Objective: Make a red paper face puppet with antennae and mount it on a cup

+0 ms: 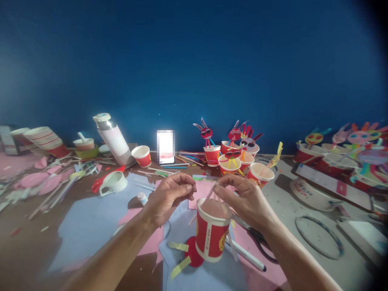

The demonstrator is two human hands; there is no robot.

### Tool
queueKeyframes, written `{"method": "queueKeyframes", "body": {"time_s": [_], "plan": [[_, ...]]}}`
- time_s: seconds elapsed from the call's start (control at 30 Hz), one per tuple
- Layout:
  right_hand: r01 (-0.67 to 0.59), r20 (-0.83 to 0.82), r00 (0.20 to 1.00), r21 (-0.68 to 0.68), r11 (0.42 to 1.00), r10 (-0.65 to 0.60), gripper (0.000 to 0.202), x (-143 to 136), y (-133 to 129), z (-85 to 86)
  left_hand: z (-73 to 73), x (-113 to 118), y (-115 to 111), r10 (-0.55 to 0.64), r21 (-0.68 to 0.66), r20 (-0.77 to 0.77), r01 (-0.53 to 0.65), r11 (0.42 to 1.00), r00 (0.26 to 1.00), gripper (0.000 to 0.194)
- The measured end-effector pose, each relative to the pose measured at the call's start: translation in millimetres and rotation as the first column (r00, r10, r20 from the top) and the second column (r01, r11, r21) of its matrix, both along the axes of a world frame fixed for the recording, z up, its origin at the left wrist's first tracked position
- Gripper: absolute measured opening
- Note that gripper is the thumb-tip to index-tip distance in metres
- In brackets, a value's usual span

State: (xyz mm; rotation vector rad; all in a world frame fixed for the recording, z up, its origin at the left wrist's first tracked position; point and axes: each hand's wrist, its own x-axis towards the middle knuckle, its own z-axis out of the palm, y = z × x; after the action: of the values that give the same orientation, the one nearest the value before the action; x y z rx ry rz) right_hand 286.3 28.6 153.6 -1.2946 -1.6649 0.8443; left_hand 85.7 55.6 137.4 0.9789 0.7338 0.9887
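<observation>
A red and white paper cup (210, 236) stands upright on blue paper, between my forearms. My right hand (247, 198) is above the cup's far right rim. Its thumb and fingers pinch the top of a thin pale pink strip (208, 194), which slants down into the cup. Left of the rim, my left hand (174, 196) is closed, thumb against curled fingers; anything between the tips is too small to make out. Beside the cup's base lies a red paper disc (192, 252) with yellow strips on it, partly hidden by the cup.
A marker (247, 254) and dark-handled scissors (262, 244) lie right of the cup. Behind are several cups with paper figures (207, 135), a lit phone (165, 147) and a white flask (113, 141). A white mug (117, 182) and pink scraps (50, 180) lie left.
</observation>
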Motion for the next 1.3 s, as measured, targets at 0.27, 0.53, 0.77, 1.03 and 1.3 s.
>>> {"method": "queueKeyframes", "body": {"time_s": [0.27,0.53,0.77,1.03,1.3], "plan": [[-0.012,-0.009,1.000,-0.009,1.000,0.012,0.018,0.9,0.4,-4.3,-2.0,-2.7,2.6,0.023,0.086,-0.143,-0.011,0.996,0.989,0.009],[-0.030,0.006,1.000,-0.027,0.999,0.031,0.019,-0.1,-2.5,-3.1,1.3,-2.5,0.3,0.017,0.227,-0.354,0.068,0.971,0.935,0.012],[0.095,-0.065,0.994,0.045,0.994,-0.092,0.015,-1.7,-5.2,-1.9,5.6,-1.5,-3.7,-0.008,0.326,-0.428,0.163,0.931,0.904,0.014],[0.092,-0.063,0.994,0.002,0.996,-0.091,0.015,19.7,-7.3,16.2,-1.4,-10.7,-8.7,0.107,0.381,-0.661,0.209,0.900,0.743,0.017],[0.022,0.139,0.990,0.088,0.996,-0.034,0.018,21.6,-9.1,17.0,-44.0,-10.8,-47.6,0.065,0.230,-0.943,0.497,0.836,0.327,0.019]]}}
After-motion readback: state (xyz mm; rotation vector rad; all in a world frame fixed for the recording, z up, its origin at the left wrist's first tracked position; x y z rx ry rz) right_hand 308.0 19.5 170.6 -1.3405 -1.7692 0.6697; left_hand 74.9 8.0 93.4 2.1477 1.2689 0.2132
